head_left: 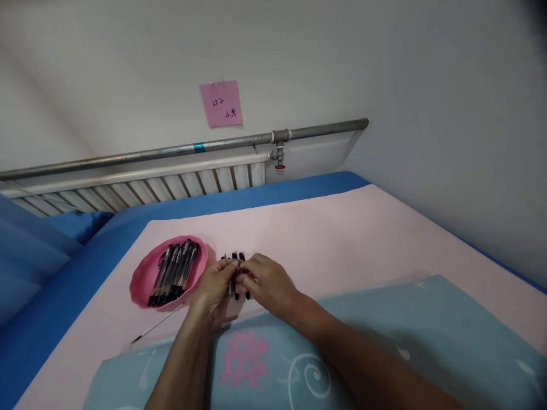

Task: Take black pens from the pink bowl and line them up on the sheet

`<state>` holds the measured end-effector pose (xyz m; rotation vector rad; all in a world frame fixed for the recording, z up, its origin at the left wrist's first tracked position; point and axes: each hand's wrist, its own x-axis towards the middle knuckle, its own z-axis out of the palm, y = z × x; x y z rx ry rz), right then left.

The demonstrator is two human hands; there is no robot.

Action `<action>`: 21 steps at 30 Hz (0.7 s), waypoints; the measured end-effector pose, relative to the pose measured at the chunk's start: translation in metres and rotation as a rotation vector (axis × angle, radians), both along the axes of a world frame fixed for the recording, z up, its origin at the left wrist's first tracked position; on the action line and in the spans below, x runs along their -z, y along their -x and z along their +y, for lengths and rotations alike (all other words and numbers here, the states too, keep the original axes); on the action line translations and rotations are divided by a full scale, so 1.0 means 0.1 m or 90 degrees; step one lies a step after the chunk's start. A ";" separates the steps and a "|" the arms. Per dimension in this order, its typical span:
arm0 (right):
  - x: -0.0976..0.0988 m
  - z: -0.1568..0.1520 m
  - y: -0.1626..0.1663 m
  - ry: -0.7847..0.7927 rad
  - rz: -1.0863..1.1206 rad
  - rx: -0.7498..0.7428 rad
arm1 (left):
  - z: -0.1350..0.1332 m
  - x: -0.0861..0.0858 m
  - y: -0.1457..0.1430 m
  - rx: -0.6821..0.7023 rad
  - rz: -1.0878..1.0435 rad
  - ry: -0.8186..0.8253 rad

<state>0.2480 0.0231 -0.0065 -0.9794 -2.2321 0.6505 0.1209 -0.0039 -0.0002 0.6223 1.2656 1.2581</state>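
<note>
My left hand [217, 280] is closed, its thumb and fingers pinching a pen [231, 286] whose grey barrel shows below the fingertips. My right hand [265, 280] meets it with bent, pinched fingers at the pen's upper part. What exactly the right fingertips grip is hidden. Around and beneath both hands lie several black pen parts [241, 255], partly covered by the fingers. Left of the hands, a pink scalloped tray [139, 279] holds several clear-barrelled pens [173, 273] with black ends, side by side. In front of the tray lies a thin white pen refill [157, 326] with a dark tip.
A pale pink sheet [342, 233] covers the surface, over a blue one [239, 195]. A light blue patterned cloth [376, 330] lies near me. Behind are a white radiator [171, 181], a metal pipe [149, 154] and a pink note [221, 103] on the wall.
</note>
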 end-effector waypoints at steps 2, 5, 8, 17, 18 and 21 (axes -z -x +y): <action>0.01 -0.01 0.00 -0.022 -0.067 -0.005 | 0.00 0.01 -0.01 0.013 0.004 0.006; 0.02 -0.01 -0.01 -0.054 -0.127 -0.003 | -0.01 0.02 -0.01 0.025 0.012 0.010; 0.02 -0.02 -0.01 -0.071 -0.139 0.010 | -0.02 0.01 -0.02 0.019 0.022 -0.002; 0.00 -0.03 0.01 -0.093 -0.120 -0.024 | -0.02 0.00 -0.06 0.006 -0.008 -0.022; 0.00 -0.03 0.01 -0.104 -0.108 -0.028 | -0.02 0.00 -0.05 0.003 -0.020 -0.026; 0.01 -0.03 0.02 -0.123 -0.075 -0.026 | -0.02 0.00 -0.04 -0.008 -0.053 -0.032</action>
